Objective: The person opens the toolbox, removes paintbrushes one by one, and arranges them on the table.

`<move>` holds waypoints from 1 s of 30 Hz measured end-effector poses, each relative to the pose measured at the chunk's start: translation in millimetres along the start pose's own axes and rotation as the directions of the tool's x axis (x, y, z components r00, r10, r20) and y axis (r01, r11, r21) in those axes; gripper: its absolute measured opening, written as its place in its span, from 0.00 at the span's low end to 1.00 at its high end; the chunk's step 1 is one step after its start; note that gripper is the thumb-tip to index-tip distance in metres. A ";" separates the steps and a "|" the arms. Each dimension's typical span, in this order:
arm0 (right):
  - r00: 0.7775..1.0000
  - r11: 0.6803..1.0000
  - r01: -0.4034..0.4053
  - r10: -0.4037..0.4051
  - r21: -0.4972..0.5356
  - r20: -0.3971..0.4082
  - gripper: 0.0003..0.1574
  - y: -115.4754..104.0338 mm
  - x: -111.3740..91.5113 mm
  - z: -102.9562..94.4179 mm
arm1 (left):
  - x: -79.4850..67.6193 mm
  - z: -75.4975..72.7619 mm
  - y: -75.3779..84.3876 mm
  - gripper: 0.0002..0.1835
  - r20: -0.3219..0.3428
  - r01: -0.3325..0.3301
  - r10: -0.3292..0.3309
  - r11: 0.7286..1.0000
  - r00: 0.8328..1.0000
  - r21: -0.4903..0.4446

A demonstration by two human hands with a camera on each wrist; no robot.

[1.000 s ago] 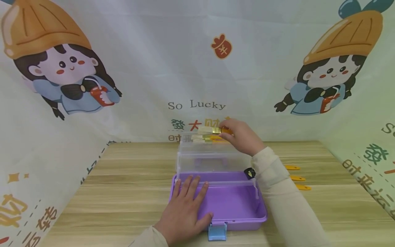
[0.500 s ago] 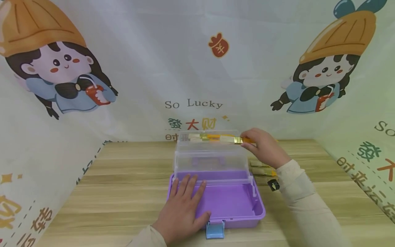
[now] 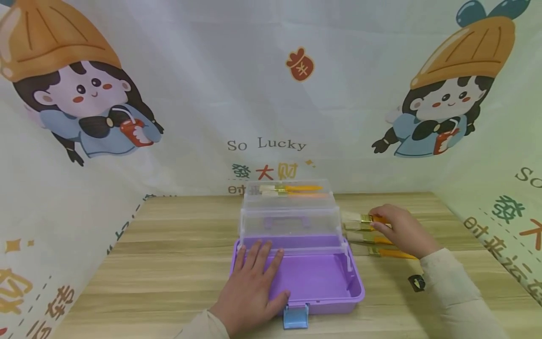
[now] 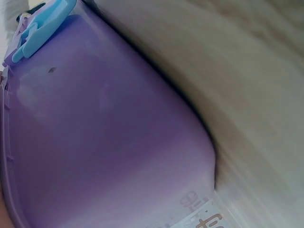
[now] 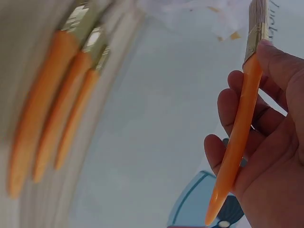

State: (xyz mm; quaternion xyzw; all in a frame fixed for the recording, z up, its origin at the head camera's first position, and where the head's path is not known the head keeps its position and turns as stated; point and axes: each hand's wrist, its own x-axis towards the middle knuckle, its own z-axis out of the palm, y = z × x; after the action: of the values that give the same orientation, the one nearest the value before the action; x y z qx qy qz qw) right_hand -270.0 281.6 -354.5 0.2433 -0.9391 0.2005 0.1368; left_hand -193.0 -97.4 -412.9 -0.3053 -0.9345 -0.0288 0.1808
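Head view, orange paintbrush (gold ferrule, pale bristles), right fingers pinching it, left fingers spread

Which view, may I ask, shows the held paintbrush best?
The right wrist view: the paintbrush appears large, its handle clear. The head view shows it small, handle partly hidden; left wrist, none of it.

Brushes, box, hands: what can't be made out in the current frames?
- Head view: handle of the held brush, mostly hidden by the right hand.
- Head view: left part of the inside of the purple box, covered by the left hand.
- Right wrist view: the held brush's bristle tips, cut off by the top edge.
- Right wrist view: fine detail on the three loose brushes, blurred.
- Left wrist view: the purple box's inside, hidden by its outer wall.
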 end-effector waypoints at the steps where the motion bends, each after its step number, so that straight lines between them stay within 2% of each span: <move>1: 1.000 1.000 -0.005 0.005 -0.005 0.005 0.16 2.9 -5.2 1.1 | -0.3 0.0 0.1 0.42 0.000 0.001 -0.001 1.000 1.000 -0.001; 7: 0.994 0.999 -0.052 0.053 -0.012 0.095 0.14 17.6 -31.0 11.9 | -1.7 0.0 -0.6 0.42 -0.011 0.000 0.000 1.000 1.000 0.007; 13: 0.985 0.998 0.041 -0.032 -0.049 0.167 0.09 27.0 -44.6 26.5 | -1.6 -0.2 -1.2 0.42 -0.022 -0.003 0.003 1.000 1.000 0.003; 16: 0.981 0.997 0.062 -0.052 -0.046 0.188 0.07 30.4 -48.4 31.9 | -1.1 -0.3 -1.2 0.42 -0.025 -0.003 0.003 1.000 1.000 -0.003; 22: 0.965 1.000 0.018 -0.012 -0.018 0.262 0.07 30.7 -52.8 39.2 | -1.4 0.0 -0.9 0.42 -0.018 -0.002 0.002 1.000 1.000 -0.006; 30: 0.962 1.000 0.003 0.004 -0.027 0.271 0.09 28.1 -52.3 41.7 | -0.6 2.6 -0.6 0.42 -0.060 -0.019 0.019 1.000 0.998 0.003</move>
State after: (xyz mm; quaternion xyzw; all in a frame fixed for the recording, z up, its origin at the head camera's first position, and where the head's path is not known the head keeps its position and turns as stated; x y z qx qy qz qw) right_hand -246.9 306.6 -418.5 0.2663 -0.9517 0.1526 0.0101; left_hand -193.8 -97.8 -415.6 -0.3131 -0.9258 -0.0352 0.2091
